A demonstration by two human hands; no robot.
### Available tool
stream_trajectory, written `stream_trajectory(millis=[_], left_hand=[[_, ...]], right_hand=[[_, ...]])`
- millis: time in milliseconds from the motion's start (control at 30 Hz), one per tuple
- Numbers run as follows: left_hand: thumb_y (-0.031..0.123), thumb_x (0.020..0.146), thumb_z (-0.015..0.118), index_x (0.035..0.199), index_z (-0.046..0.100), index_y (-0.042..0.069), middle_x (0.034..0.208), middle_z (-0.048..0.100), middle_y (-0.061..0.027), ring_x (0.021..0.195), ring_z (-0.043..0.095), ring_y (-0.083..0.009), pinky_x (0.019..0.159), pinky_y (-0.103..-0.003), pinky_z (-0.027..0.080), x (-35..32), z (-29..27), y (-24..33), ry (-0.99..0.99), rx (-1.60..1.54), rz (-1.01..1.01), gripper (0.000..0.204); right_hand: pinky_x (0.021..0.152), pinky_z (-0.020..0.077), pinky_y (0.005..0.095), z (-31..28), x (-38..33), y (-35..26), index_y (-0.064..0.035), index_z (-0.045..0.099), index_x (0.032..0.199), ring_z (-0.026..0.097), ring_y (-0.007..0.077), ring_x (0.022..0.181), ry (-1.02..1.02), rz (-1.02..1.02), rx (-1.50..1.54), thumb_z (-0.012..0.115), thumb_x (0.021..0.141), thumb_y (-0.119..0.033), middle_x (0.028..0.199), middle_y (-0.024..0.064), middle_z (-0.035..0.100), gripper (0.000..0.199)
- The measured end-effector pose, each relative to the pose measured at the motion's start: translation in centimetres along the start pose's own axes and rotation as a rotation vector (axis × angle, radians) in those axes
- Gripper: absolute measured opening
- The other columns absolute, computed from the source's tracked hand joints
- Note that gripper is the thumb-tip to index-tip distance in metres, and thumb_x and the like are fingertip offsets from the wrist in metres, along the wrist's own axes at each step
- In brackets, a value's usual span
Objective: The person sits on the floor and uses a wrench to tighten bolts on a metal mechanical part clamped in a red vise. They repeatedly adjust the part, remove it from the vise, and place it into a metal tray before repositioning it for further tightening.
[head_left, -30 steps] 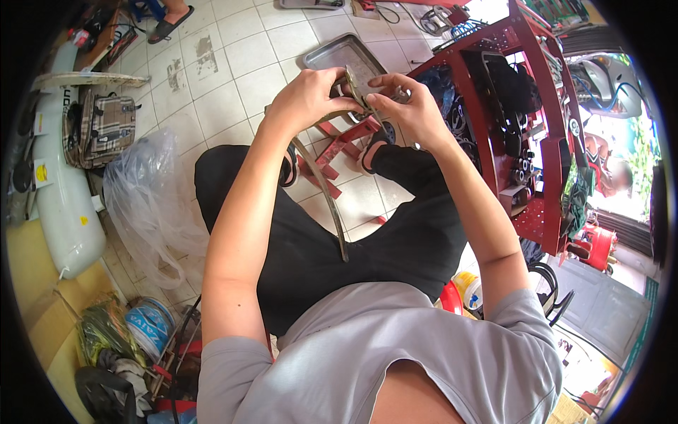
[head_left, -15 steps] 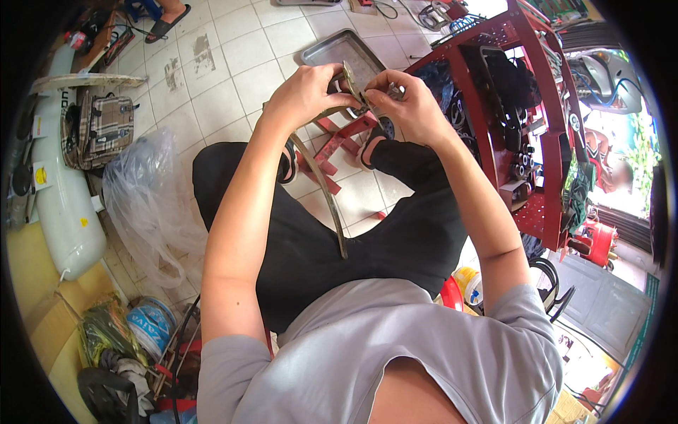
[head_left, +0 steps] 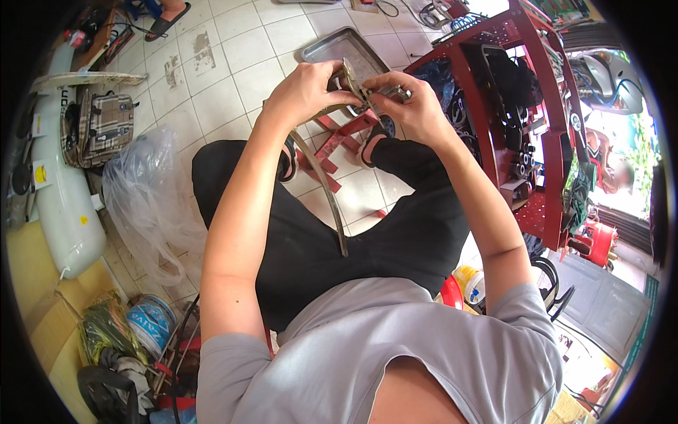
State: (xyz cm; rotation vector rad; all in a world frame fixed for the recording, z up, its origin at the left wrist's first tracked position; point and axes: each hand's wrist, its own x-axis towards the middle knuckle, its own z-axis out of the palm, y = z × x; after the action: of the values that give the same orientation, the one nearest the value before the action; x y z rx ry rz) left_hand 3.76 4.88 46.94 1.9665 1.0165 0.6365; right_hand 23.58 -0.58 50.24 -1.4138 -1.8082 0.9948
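Observation:
Above the floor between my knees, my left hand [head_left: 305, 90] grips a dull, brownish-green bent metal part [head_left: 350, 73], its thumb and fingers closed around it. A long thin curved strip [head_left: 323, 185] of like colour runs from below that hand down to my lap; I cannot tell whether it is joined to the part. At the part's right side is my right hand [head_left: 413, 106], thumb and forefinger pinched together at its edge. A small shiny metal piece [head_left: 403, 93] shows within the right hand's curled fingers; its kind cannot be made out.
Under my hands stands a red metal frame [head_left: 332, 150], with a grey metal tray [head_left: 339, 48] beyond. A red shelf rack [head_left: 487, 106] with parts is at right. Leftward lie a plastic bag [head_left: 152, 191], a plaid bag [head_left: 106, 127] and a white tank [head_left: 67, 219]. Another person's foot [head_left: 168, 21] shows far left.
My right hand has shifted slightly, and its pinch now sits a little farther up along the metal part. My left hand keeps its grip, barely moved.

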Motion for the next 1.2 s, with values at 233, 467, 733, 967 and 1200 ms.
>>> stream_trajectory(millis=[233,467,733,967,1200], left_hand=[[0.036,0.069,0.076,0.089,0.064,0.004,0.076,0.066,-0.0118,0.069,0.063,-0.029,0.063,-0.036,0.048,0.1,0.2,-0.4,-0.012,-0.019,0.013,0.04],[0.037,0.069,0.076,0.09,0.064,0.003,0.076,0.066,-0.0121,0.07,0.063,-0.0292,0.063,-0.036,0.048,0.1,0.2,-0.2,-0.016,-0.01,0.002,0.041],[0.036,0.069,0.076,0.09,0.063,0.003,0.076,0.066,-0.0128,0.07,0.063,-0.0285,0.064,-0.036,0.048,0.1,0.0,0.0,-0.028,-0.005,-0.022,0.041],[0.035,0.068,0.076,0.091,0.064,0.003,0.077,0.067,-0.0123,0.07,0.063,-0.0281,0.065,-0.036,0.048,0.1,0.1,-0.1,-0.014,-0.03,-0.011,0.041],[0.034,0.069,0.076,0.091,0.064,0.003,0.076,0.066,-0.0123,0.069,0.063,-0.0281,0.064,-0.036,0.048,0.1,0.1,0.1,-0.03,-0.039,-0.031,0.04]], right_hand=[[0.055,0.0446,0.0237,0.2,-0.5,-0.4,0.0002,0.066,0.097,0.051,0.005,0.059,0.033,0.103,0.031,0.062,0.085,-0.009,0.071,0.002,0.061,0.017],[0.056,0.0454,0.0236,0.2,0.1,-0.2,0.0009,0.065,0.097,0.052,0.0044,0.061,0.021,0.101,0.036,0.062,0.084,-0.008,0.076,0.0031,0.062,0.016],[0.069,0.0472,0.0226,-0.3,-0.1,-0.3,0.0019,0.062,0.104,0.058,0.0094,0.077,-0.042,-0.124,-0.131,0.058,0.082,0.0,0.092,0.0047,0.061,0.022],[0.061,0.0469,0.025,0.2,-0.2,0.2,-0.0009,0.065,0.098,0.057,0.0091,0.066,0.079,0.123,0.007,0.062,0.083,-0.011,0.076,0.0046,0.061,0.018],[0.053,0.0425,0.0255,-0.5,0.6,0.0,0.0002,0.065,0.093,0.052,0.007,0.055,-0.029,0.212,-0.086,0.063,0.084,-0.023,0.059,0.0032,0.056,0.025]])
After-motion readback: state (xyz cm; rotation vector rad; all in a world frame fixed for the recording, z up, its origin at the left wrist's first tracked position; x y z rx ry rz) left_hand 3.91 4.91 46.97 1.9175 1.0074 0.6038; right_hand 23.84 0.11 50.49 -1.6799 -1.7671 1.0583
